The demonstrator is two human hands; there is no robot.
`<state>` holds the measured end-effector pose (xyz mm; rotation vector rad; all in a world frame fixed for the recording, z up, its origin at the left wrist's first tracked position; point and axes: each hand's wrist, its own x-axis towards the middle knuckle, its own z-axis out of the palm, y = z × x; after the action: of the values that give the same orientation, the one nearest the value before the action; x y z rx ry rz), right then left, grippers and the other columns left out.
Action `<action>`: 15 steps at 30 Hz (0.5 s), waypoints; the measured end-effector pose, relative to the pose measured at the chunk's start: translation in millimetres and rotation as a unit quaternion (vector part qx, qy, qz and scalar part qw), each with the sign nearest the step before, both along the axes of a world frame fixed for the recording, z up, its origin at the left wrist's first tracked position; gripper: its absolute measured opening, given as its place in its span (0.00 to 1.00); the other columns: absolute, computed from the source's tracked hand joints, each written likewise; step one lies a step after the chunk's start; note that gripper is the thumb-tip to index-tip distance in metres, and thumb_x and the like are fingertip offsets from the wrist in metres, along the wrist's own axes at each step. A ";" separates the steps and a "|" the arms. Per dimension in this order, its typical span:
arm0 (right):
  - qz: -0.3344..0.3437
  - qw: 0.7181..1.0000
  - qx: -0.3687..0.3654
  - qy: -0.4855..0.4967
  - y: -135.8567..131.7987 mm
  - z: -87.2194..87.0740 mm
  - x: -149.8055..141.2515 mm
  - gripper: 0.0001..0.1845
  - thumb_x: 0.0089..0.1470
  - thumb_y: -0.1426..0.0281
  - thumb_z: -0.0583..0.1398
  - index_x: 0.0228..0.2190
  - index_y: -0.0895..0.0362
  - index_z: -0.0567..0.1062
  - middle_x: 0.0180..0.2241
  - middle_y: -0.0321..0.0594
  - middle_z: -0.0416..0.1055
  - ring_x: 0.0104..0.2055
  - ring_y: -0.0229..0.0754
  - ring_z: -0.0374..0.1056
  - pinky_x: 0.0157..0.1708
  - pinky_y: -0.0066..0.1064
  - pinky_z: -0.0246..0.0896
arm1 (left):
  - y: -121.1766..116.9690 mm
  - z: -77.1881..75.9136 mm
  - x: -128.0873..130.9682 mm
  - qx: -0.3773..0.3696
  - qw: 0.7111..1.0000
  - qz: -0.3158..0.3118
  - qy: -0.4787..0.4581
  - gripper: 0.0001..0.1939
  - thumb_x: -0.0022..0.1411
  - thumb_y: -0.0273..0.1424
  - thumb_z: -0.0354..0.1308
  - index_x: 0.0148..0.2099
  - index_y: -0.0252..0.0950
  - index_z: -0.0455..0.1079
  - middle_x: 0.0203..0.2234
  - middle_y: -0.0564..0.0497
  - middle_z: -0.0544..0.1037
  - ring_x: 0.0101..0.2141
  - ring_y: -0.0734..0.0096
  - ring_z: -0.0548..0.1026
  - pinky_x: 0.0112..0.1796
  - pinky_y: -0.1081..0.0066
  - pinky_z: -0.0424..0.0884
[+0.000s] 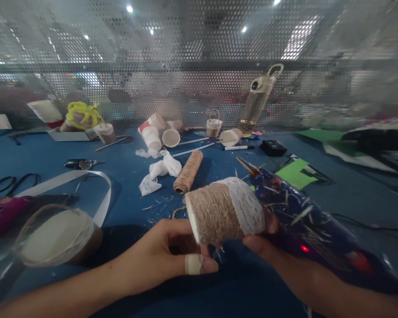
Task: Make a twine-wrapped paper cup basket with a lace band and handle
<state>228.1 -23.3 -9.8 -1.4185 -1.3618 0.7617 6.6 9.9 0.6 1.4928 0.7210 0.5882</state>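
Observation:
A paper cup wrapped in jute twine with a white lace band [223,211] lies on its side in the air between both hands. My left hand [162,258], thumb bandaged, pinches its lower left end. My right hand [268,243] is closed around a blue glue gun [295,212] whose nozzle points up and left behind the cup; its fingers also touch the cup's lace end. A spool of jute twine [188,172] lies on the blue table [351,194] just beyond the cup.
A twine-wrapped cup with a handle [58,236] lies at near left beside a white ribbon [69,179]. Crumpled white lace [159,170], scissors [81,164], several paper cups [157,132], a small basket [214,125], a bottle [257,104] and green paper [293,173] lie farther back. A perforated screen stands behind.

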 end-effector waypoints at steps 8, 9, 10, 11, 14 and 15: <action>0.028 0.998 0.042 0.047 -1.6 -3.0 -11.4 0.17 0.39 0.55 0.72 0.27 0.45 0.72 0.30 0.33 0.78 0.31 0.52 0.76 0.32 0.41 0.76 | -3.5 -12.5 1.4 -0.011 0.998 0.039 -0.046 0.06 0.54 0.26 0.69 0.35 0.36 0.76 0.29 0.56 0.78 0.31 0.74 0.76 0.37 0.74 0.75; 0.033 0.997 0.046 0.057 -2.7 -7.4 -12.3 0.17 0.40 0.56 0.72 0.30 0.45 0.73 0.32 0.33 0.79 0.32 0.52 0.77 0.34 0.41 0.77 | -3.4 -11.9 1.8 0.001 0.998 0.039 -0.056 0.07 0.54 0.25 0.69 0.37 0.37 0.77 0.31 0.55 0.80 0.34 0.71 0.78 0.40 0.72 0.77; 0.036 0.995 0.060 0.065 -3.3 -12.2 -12.9 0.17 0.41 0.57 0.72 0.33 0.44 0.75 0.35 0.33 0.80 0.35 0.52 0.78 0.39 0.41 0.77 | -3.1 -10.4 2.2 0.011 0.997 0.039 -0.063 0.10 0.54 0.26 0.69 0.39 0.38 0.77 0.33 0.53 0.82 0.38 0.68 0.79 0.44 0.69 0.77; 0.038 0.993 0.087 0.066 -3.3 -16.8 -13.0 0.17 0.42 0.57 0.72 0.34 0.45 0.75 0.39 0.33 0.81 0.38 0.52 0.79 0.43 0.41 0.77 | -2.7 -8.2 2.6 0.018 0.997 0.040 -0.066 0.13 0.53 0.26 0.70 0.43 0.38 0.78 0.37 0.52 0.83 0.42 0.64 0.80 0.48 0.65 0.76; 0.062 0.986 0.151 0.042 -0.7 -22.7 -11.0 0.16 0.42 0.59 0.72 0.33 0.46 0.76 0.39 0.33 0.81 0.37 0.51 0.79 0.42 0.39 0.79 | -1.6 -1.1 2.8 0.006 0.999 0.029 -0.035 0.15 0.55 0.28 0.69 0.47 0.39 0.79 0.42 0.50 0.83 0.48 0.60 0.78 0.53 0.62 0.73; 0.069 0.987 0.143 0.037 0.7 -21.2 -9.3 0.17 0.42 0.60 0.72 0.35 0.45 0.76 0.37 0.32 0.81 0.35 0.50 0.79 0.38 0.39 0.79 | -1.3 0.3 2.5 -0.006 0.999 0.026 -0.024 0.13 0.56 0.29 0.69 0.46 0.38 0.79 0.42 0.50 0.83 0.48 0.60 0.78 0.53 0.63 0.72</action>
<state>218.8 -22.6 -31.0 -1.0709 -1.4571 0.6690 9.0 8.6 0.9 1.4479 0.7263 0.6571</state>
